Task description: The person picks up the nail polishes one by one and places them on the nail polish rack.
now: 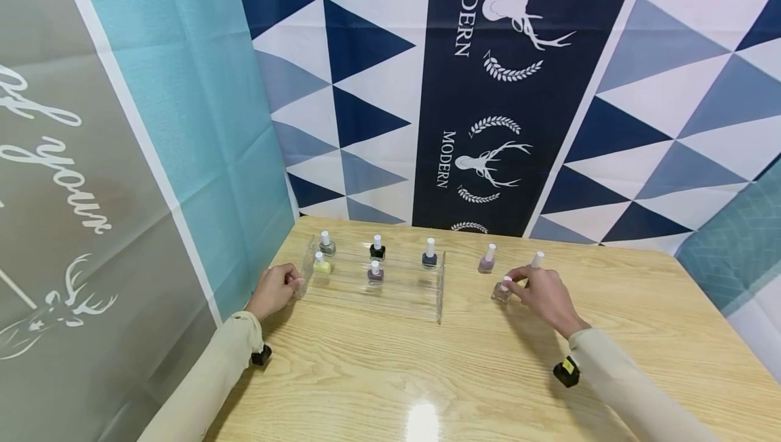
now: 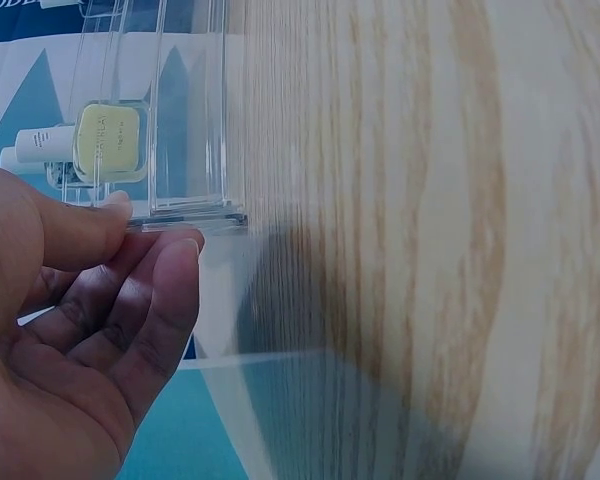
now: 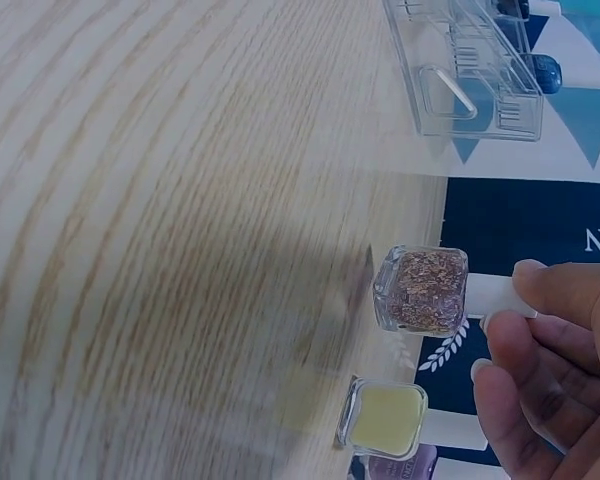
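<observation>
At the left, my left hand point(image 1: 277, 291) pinches the end panel of a clear stepped rack point(image 1: 372, 303) between thumb and fingers; in the left wrist view a yellow nail polish bottle point(image 2: 110, 142) stands just beyond the thumb. My right hand point(image 1: 545, 297) pinches the white cap of a nail polish bottle with copper glitter point(image 3: 427, 290), right of the rack. It is upright, at or just above the table. Behind it are a second yellow bottle point(image 3: 388, 418), mostly hidden in the head view, and a lilac bottle point(image 1: 486, 264).
On the rack's back step stand a grey-green bottle point(image 1: 327, 247), a black bottle point(image 1: 377, 251) and a dark blue bottle point(image 1: 430, 259). A purple bottle point(image 1: 375, 275) is on a lower step. The wooden table point(image 1: 366, 374) meets patterned cloth point(image 1: 372, 103) at the back.
</observation>
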The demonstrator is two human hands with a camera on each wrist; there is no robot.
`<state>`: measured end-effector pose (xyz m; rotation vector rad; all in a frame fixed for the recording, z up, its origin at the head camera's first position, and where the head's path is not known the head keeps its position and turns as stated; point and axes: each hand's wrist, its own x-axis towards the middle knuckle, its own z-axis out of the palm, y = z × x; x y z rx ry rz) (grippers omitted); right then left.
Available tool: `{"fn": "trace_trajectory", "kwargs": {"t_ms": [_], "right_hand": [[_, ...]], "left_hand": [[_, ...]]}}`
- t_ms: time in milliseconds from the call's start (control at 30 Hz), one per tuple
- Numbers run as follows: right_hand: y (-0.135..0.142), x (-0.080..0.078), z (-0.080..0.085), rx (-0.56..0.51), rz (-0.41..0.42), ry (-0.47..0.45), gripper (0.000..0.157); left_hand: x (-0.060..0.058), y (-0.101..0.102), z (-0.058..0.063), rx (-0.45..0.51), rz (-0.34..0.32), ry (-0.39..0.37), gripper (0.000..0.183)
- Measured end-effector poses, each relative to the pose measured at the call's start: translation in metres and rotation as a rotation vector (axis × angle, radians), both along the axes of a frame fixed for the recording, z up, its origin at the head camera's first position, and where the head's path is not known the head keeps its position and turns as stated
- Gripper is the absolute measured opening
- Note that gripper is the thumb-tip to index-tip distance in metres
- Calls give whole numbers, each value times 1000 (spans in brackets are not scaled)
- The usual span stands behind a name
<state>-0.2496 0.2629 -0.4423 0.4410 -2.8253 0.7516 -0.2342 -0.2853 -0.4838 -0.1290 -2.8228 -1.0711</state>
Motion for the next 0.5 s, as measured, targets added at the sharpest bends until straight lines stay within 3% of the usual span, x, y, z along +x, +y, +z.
{"fn": "trace_trajectory", "kwargs": {"t_ms": [500], "right_hand": [[0, 1, 6, -2, 10, 19, 18]], "left_hand": [[1, 1, 1, -2, 11, 0, 15]]}}
